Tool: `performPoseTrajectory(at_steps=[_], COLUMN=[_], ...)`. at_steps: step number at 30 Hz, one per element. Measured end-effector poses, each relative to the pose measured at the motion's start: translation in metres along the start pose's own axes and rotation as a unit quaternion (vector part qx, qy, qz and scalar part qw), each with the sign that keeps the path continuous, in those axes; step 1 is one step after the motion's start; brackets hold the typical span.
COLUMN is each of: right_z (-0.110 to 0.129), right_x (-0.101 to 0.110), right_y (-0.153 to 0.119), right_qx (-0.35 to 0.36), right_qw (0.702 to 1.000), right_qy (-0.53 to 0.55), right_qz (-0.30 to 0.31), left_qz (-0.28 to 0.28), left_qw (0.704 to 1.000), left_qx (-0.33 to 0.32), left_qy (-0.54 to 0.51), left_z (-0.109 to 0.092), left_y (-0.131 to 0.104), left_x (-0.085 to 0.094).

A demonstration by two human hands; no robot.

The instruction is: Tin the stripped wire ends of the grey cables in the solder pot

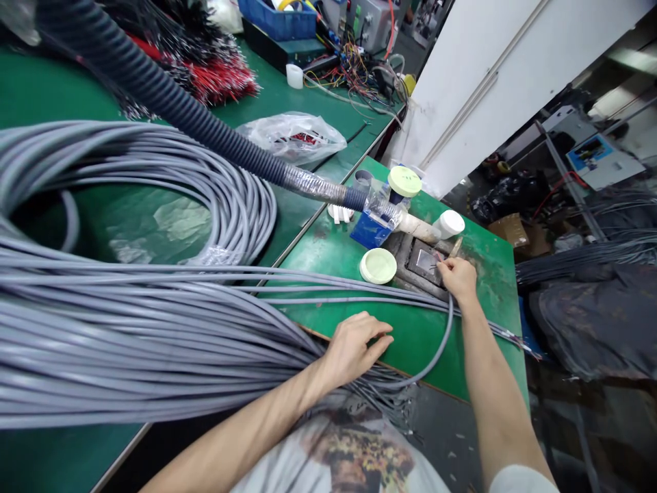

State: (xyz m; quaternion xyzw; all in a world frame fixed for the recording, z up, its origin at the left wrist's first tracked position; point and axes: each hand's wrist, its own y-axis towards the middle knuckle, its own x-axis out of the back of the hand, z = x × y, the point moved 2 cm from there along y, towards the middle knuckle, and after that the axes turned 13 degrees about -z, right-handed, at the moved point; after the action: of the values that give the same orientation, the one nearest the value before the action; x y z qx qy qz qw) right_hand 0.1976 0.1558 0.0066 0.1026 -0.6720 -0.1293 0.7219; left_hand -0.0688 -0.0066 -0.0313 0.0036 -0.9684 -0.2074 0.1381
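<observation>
My right hand [458, 279] pinches the end of a grey cable [442, 346], with its fine wire tips over a solder pot [426, 262] that has a shiny, square surface. From the fingers this cable curves down and back toward the bench edge. My left hand [356, 346] hovers near the front edge with thumb and fingers apart and nothing between them. Below and beside it runs a thick bundle of grey cables [169, 342]. Several more cables [333, 281] lie across the green bench, passing in front of the pot, their stripped ends [521, 342] at the right.
A ribbed hose [205, 130] slants down to a nozzle [418, 227] behind the pot. Around it stand a shallow cream dish [378, 266], a blue box [370, 229], a yellow-lidded jar [404, 181] and a white cup [449, 224]. A large cable coil [251, 198] lies left.
</observation>
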Motion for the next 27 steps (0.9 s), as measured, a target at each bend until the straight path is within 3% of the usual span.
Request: performPoseTrajectory(at_steps=[3,5,7,9,11,13,15,17,20,23,25,27], right_z=[0.007,0.02,0.037,0.059,0.08,0.098,0.113,0.122,0.126,0.123,0.12,0.118], right_x=[0.017,0.035,0.053,0.067,0.074,0.075,0.074,0.072,0.074,0.075,0.075,0.075], right_y=[-0.004,-0.013,-0.027,-0.047,-0.068,-0.087,-0.101,-0.112,-0.121,-0.132,-0.141,-0.149], right_qx=[-0.002,-0.007,-0.022,-0.04,-0.054,-0.061,-0.059,-0.053,-0.056,-0.076,-0.092,-0.11], right_qw=[0.999,0.993,0.969,0.935,0.905,0.882,0.868,0.861,0.856,0.843,0.829,0.818], right_qy=[0.037,0.116,0.242,0.351,0.421,0.467,0.493,0.506,0.513,0.527,0.537,0.547], right_qz=[-0.013,-0.026,-0.036,-0.028,-0.01,0.003,0.011,0.016,0.024,0.077,0.125,0.142], left_qz=[-0.001,-0.004,-0.022,-0.057,-0.094,-0.129,-0.162,-0.192,-0.224,-0.254,-0.272,-0.254], left_qw=[1.0,1.0,0.996,0.979,0.931,0.86,0.799,0.771,0.774,0.803,0.853,0.911], left_qx=[0.005,0.015,0.051,0.129,0.234,0.319,0.354,0.353,0.334,0.302,0.225,0.093], left_qy=[-0.002,-0.017,-0.064,-0.151,-0.265,-0.377,-0.458,-0.494,-0.489,-0.447,-0.385,-0.312], left_z=[0.0,0.0,-0.002,-0.003,-0.005,-0.009,-0.014,-0.018,-0.022,-0.022,-0.022,-0.026], left_y=[0.001,0.001,0.003,0.005,0.009,0.013,0.018,0.021,0.023,0.025,0.026,0.027], left_x=[0.0,0.001,0.001,-0.001,-0.005,-0.012,-0.019,-0.025,-0.028,-0.022,-0.012,-0.004])
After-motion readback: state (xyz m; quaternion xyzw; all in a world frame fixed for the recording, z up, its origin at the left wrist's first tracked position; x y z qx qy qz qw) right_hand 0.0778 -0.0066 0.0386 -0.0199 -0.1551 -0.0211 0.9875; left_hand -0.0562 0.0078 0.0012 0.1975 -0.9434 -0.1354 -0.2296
